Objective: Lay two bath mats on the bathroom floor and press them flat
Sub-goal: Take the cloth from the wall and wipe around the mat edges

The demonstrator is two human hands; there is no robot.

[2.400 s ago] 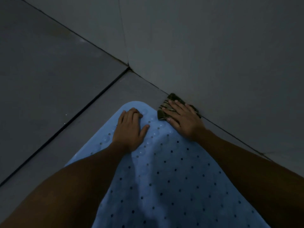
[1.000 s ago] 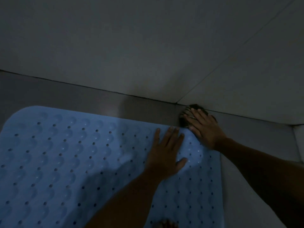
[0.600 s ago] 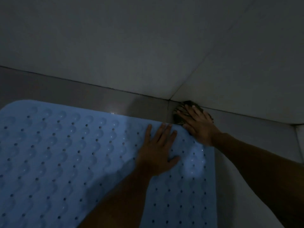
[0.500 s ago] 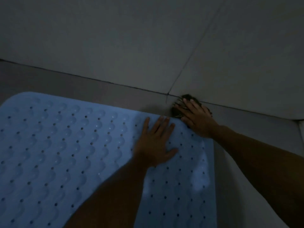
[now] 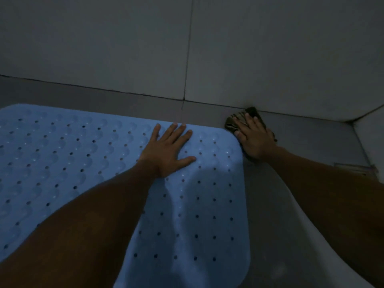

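A light blue rubber bath mat (image 5: pixel 62 159) with rows of small holes lies on the grey tiled floor, its far edge close to the wall. My left hand (image 5: pixel 166 150) rests palm down on the mat near its far right corner, fingers spread. My right hand (image 5: pixel 254 140) lies flat just past that corner, on top of a small dark striped object (image 5: pixel 233 121) beside the wall; only part of that object shows. A soft ridge in the mat (image 5: pixel 176 200) runs toward me from my left hand. No second mat is in view.
A grey tiled wall (image 5: pixel 145 48) rises right behind the mat, with a narrow strip of bare floor (image 5: pixel 124 102) between them. A room corner (image 5: pixel 351 121) is at the right. A pale curved surface (image 5: pixel 311 235) shows under my right forearm.
The view has swung left along the wall, so both hands sit further right. My left hand has slid a little left on the mat with fingers wider. My right hand stays on the dark object.
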